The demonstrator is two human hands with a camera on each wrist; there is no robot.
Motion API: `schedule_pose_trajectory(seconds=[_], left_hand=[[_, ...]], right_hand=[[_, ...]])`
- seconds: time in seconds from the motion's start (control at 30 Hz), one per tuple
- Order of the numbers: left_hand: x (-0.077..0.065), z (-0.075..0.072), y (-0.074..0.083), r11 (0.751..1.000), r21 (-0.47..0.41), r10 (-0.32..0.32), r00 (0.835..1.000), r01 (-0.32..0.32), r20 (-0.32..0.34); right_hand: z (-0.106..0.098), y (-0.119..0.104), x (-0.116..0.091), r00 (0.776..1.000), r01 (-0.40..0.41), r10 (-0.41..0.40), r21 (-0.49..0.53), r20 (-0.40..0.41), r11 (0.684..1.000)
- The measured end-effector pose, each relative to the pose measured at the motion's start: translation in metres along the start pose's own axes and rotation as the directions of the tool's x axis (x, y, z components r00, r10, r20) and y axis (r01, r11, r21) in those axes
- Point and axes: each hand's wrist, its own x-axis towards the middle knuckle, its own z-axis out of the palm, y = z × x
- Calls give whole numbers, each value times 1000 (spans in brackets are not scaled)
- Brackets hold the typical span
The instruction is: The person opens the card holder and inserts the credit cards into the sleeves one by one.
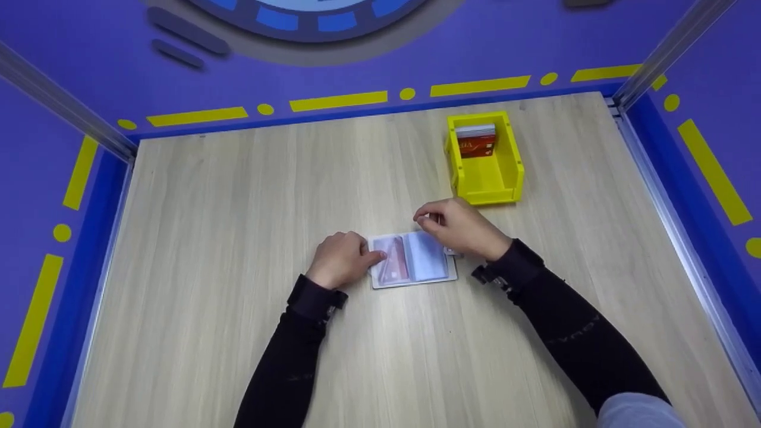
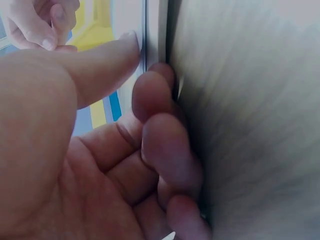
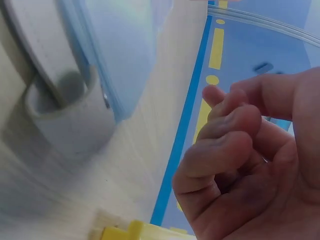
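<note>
A card holder (image 1: 406,284) with a pale cover lies spread on the table, its clear sleeves showing. Behind the left sleeve is a reddish card (image 1: 392,270); the right sleeves (image 1: 425,261) look bluish and clear. My left hand (image 1: 340,260) grips the holder's left edge, thumb on top and curled fingers along the side against the table. Over the upper right corner hovers my right hand (image 1: 461,227), fingers curled in and nothing seen between them. A curved pale strap tab (image 3: 75,120) sticks out from the holder's right side, below that hand.
Beyond my right hand stands a yellow bin (image 1: 505,195) with a stack of cards (image 1: 477,142) at its back, a red one in front. Blue-purple walls (image 1: 357,77) with yellow marks enclose the wooden table (image 1: 238,196) at the back and both sides.
</note>
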Motion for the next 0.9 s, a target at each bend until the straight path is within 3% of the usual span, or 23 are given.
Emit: schedule_pose_trajectory(seconds=[0.1, 0.23, 0.33, 0.4, 0.5, 0.67, 0.9], left_hand=[[0, 0, -1, 1000, -11, 0, 1000, 0, -3], [0, 0, -1, 1000, -23, 7, 1000, -7, -3], [0, 0, -2, 1000, -20, 11, 1000, -11, -5], [0, -1, -2, 1000, -17, 10, 1000, -10, -6], [0, -2, -2, 1000, -20, 2, 1000, -2, -4], [-1, -2, -3, 999, -33, 2, 1000, -2, 2], [0, 0, -1, 999, -35, 11, 1000, -11, -9]], right_hand=[[-11, 0, 2, 1000, -29, 29, 5, -6, 1000], [-46, 5, 8, 991, -112, 113, 18, -78, 994], [-78, 11, 17, 968, -191, 185, -20, -171, 981], [-94, 16, 26, 949, -241, 213, -102, -233, 965], [-109, 26, 41, 936, -283, 204, -272, -286, 920], [-114, 48, 67, 946, -253, 96, -517, -311, 818], [-115, 65, 91, 958, -237, 72, -630, -276, 740]])
